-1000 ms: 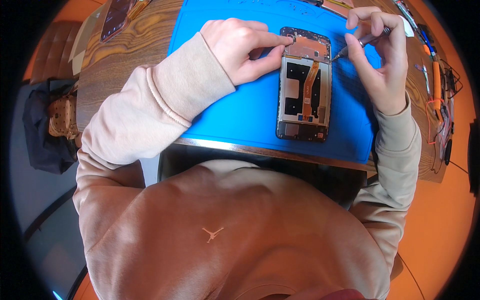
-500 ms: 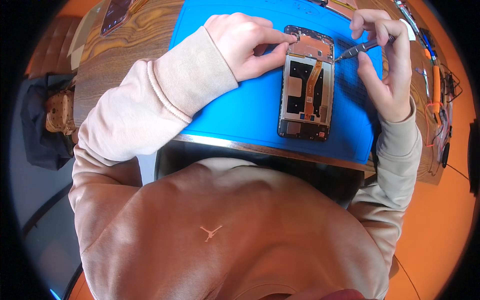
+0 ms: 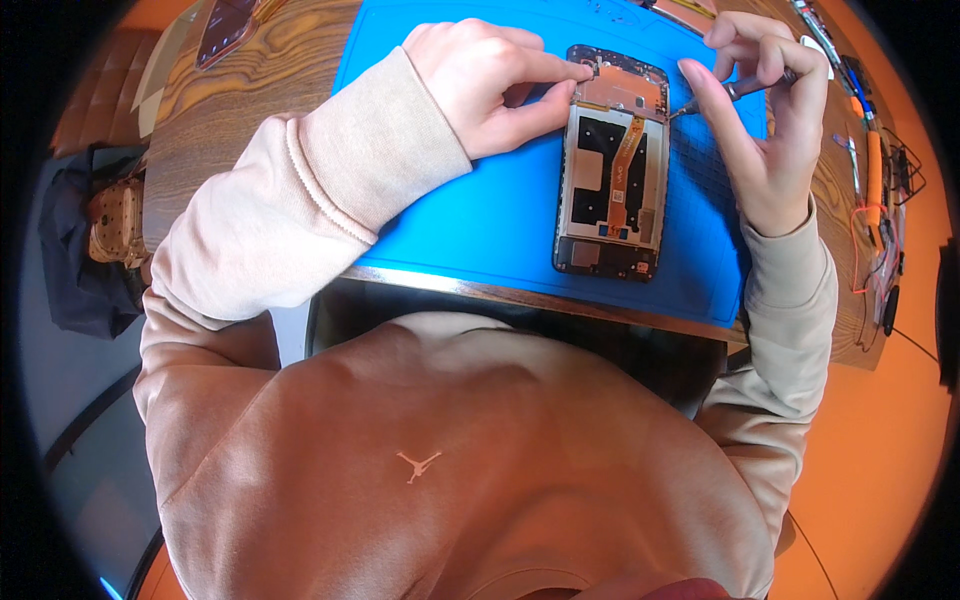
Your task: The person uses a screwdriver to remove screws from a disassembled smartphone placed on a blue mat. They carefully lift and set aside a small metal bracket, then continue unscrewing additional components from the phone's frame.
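An opened smartphone [image 3: 590, 185] lies on a blue work mat [image 3: 480, 225], its inner frame, copper-coloured plate and orange ribbon cable exposed. At its upper left edge, my left hand [image 3: 490, 85] has the thumb against the side and the index fingertip on the corner, holding the phone in place. My right hand [image 3: 765, 125] grips a dark, slim screwdriver [image 3: 738, 88]. The driver slants down to the left, and its tip is at the phone's right edge, just below the copper-coloured plate. Whether the tip sits in a screw is too small to tell.
The mat covers part of a wood-grain table [image 3: 225, 130]. Another phone [image 3: 228, 35] lies at the far left. Along the right side are several tools and cables, among them an orange-handled tool [image 3: 873, 180]. A dark bag [image 3: 75, 250] is beyond the table's left edge.
My right thumb has lifted up and to the left, off the screwdriver's lower shaft. The screwdriver leans slightly differently, its tip still at the phone's right edge. My left hand has barely moved.
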The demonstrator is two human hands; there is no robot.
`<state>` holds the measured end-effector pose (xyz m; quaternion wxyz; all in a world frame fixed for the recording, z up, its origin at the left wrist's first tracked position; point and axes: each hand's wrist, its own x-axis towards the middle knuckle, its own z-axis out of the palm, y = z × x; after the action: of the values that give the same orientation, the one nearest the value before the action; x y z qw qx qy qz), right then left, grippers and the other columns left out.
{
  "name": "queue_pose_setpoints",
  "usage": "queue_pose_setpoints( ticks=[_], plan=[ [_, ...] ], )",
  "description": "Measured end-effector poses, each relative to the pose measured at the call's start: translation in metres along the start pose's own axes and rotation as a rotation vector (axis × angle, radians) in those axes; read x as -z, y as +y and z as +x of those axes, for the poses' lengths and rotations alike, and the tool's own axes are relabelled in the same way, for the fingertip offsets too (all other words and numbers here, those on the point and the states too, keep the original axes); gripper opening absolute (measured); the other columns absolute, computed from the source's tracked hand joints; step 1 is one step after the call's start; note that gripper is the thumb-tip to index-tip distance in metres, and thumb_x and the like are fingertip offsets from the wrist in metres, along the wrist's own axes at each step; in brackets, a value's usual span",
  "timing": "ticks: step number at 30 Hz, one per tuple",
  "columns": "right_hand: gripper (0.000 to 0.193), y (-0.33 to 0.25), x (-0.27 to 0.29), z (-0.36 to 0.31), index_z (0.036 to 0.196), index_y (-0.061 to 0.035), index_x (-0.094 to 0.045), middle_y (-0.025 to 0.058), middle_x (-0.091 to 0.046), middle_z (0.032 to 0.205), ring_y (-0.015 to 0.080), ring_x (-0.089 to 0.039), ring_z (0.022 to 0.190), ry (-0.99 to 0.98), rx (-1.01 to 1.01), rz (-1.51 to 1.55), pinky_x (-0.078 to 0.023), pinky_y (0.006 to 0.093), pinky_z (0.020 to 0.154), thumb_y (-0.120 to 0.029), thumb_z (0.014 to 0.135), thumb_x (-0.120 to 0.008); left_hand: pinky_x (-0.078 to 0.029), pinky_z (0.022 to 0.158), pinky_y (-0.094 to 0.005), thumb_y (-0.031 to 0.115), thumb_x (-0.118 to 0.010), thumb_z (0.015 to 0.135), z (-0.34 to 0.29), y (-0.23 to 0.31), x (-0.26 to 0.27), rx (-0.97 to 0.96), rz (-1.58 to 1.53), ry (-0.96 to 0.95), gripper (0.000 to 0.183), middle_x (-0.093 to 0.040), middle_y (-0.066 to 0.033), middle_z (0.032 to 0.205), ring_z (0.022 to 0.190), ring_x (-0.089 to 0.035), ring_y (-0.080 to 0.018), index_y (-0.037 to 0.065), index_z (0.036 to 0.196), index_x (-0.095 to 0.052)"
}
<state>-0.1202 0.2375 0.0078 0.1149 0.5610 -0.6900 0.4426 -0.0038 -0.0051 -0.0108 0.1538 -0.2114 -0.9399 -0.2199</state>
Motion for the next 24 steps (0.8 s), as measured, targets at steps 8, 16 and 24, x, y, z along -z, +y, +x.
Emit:
queue_pose_setpoints(
  ticks=[8,16,24],
  plan=[
    [0.032,0.004,0.014,0.003,0.107,-0.0065,-0.039,0.0146,-0.058,0.12,0.0145,-0.057,0.095,-0.101,-0.039,0.002,-0.046,0.0258,0.084,0.008,0.092,-0.063,-0.051,0.056,-0.0315,0.014,-0.066,0.094,-0.001,-0.001,-0.002,-0.006,0.012,0.001,0.027,-0.064,-0.0091,0.073,0.059,-0.062,-0.0226,0.009,0.118,-0.077],
    [0.032,0.007,0.02,0.003,0.111,-0.0058,-0.04,0.0148,-0.06,0.124,0.013,-0.06,0.095,-0.128,0.023,-0.003,-0.048,0.0257,0.084,0.006,0.094,-0.064,-0.051,0.055,-0.0318,0.015,-0.066,0.095,0.0,0.001,-0.001,0.011,-0.008,-0.005,0.027,-0.064,-0.0089,0.073,0.059,-0.061,-0.0229,0.009,0.119,-0.077],
    [0.033,0.0,0.014,0.0,0.113,-0.0065,-0.039,0.0158,-0.058,0.126,0.0139,-0.056,0.094,-0.04,-0.208,-0.02,-0.047,0.0281,0.088,0.005,0.09,-0.06,-0.055,0.059,-0.032,0.017,-0.066,0.095,-0.001,-0.002,0.001,0.017,-0.004,-0.025,0.026,-0.069,-0.0105,0.08,0.064,-0.067,-0.0243,0.01,0.118,-0.077]
  ],
)
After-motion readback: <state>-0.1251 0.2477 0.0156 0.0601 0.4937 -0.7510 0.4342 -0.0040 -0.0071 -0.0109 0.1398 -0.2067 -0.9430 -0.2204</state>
